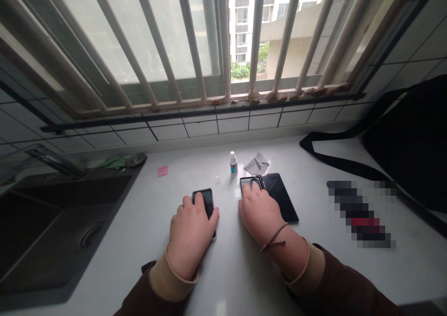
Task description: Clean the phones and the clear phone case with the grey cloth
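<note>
My left hand (pixel 190 237) rests over a small black smartphone (pixel 208 202), its fingers gripping the upper part and the palm hiding the lower end. My right hand (pixel 258 213) presses on a small dark glossy rounded piece (pixel 251 182), with only its far edge showing. That piece lies at the edge of a larger black glass slab (pixel 279 197), possibly a phone or tablet. Beyond the hands stand a small white dropper bottle (pixel 233 163) with a blue label and a crumpled grey wipe (pixel 256 164). A braided cord circles my right wrist.
The white countertop (pixel 223 278) holds a pink sticky note (pixel 162 170). A dark sink (pixel 59 227) with a faucet (pixel 52 161) and green cloth (pixel 113 162) lies left. A black bag (pixel 408 143) and a pixelated, blurred patch (pixel 361 213) are right. A tiled wall and barred window stand ahead.
</note>
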`<state>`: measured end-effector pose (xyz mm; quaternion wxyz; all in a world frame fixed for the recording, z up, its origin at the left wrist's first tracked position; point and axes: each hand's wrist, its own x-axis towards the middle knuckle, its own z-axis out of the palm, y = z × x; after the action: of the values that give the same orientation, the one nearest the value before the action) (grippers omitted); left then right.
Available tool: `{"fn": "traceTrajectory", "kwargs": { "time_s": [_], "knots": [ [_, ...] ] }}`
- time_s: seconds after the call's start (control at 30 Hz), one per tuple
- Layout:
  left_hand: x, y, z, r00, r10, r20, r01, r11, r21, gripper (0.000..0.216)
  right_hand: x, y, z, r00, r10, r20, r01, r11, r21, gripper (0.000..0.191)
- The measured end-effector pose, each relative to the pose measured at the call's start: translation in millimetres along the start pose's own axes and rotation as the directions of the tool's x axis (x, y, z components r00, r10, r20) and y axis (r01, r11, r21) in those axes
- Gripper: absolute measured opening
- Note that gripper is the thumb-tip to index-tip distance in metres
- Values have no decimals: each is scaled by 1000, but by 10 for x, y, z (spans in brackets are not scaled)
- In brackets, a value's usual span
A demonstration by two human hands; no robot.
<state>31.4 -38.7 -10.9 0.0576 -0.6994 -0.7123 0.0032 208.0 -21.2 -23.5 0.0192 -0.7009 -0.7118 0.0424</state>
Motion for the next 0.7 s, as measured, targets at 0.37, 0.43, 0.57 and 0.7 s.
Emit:
{"fn": "traceTrajectory", "kwargs": {
  "time_s": [0.37,0.43,0.57,0.7],
  "knots": [
    [35,-5,-74,995,-6,-99,-5,994,-110,48,-28,-42,-117,989,-116,-92,125,987,104,16],
    [52,-15,-102,982,44,-183,-97,952,-291,46,-67,-60,-151,973,-121,-197,149,980,134,20],
    [42,-37,-138,967,144,-209,-252,635,-730,46,-160,-65,-218,838,-156,-522,314,921,229,33],
    [0,-30,-146,972,177,-154,-190,208,-960,58,-221,-57,-272,551,-343,-761,689,701,183,38]
  ]
}}
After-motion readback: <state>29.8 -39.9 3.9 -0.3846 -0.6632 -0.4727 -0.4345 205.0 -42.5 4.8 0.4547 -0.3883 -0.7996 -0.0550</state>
